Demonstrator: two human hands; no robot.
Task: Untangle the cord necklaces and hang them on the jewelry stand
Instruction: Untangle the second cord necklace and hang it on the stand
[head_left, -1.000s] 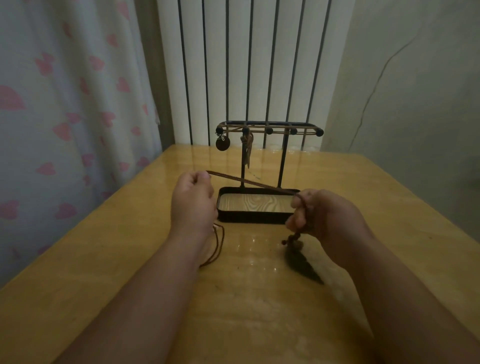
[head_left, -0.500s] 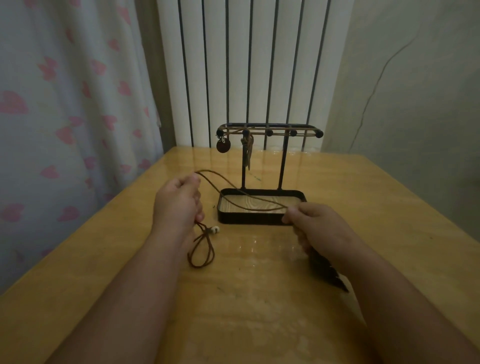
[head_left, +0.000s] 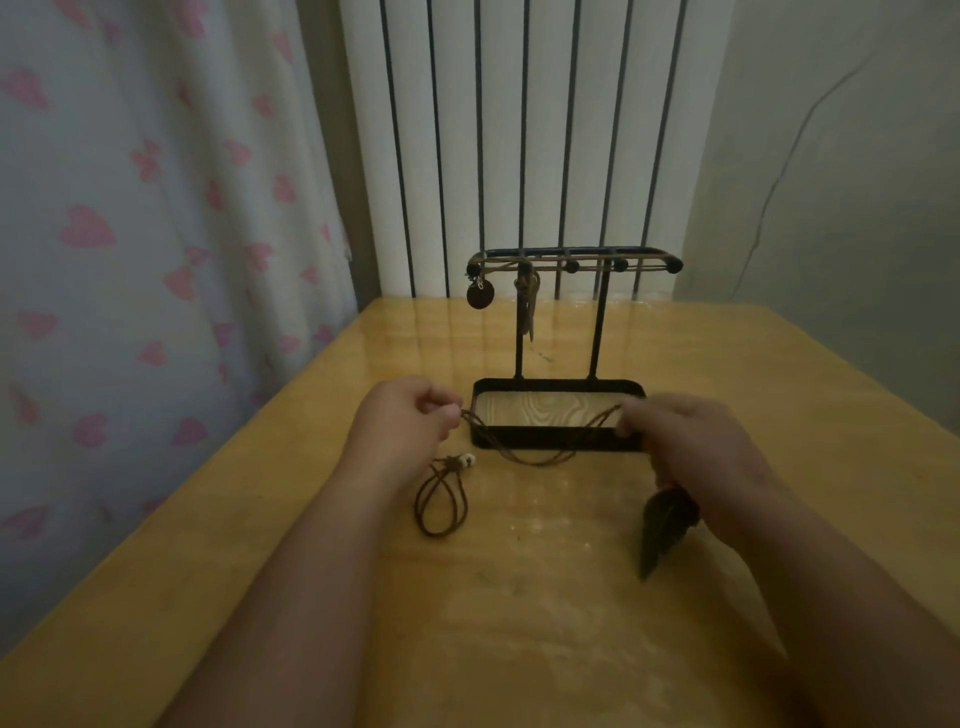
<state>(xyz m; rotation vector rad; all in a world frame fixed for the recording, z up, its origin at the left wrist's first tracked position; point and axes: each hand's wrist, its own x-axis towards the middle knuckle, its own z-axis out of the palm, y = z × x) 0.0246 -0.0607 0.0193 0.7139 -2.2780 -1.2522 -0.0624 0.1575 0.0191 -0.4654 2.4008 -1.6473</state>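
Fingers of left hand and right hand pinch one brown cord — slack between them.

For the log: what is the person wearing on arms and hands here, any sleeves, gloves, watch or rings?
Nothing shows. The left hand and right hand are ungloved, with no ring visible in the dim light. The left forearm and right forearm are bare down to the frame's edge: no sleeve, watch or bracelet.
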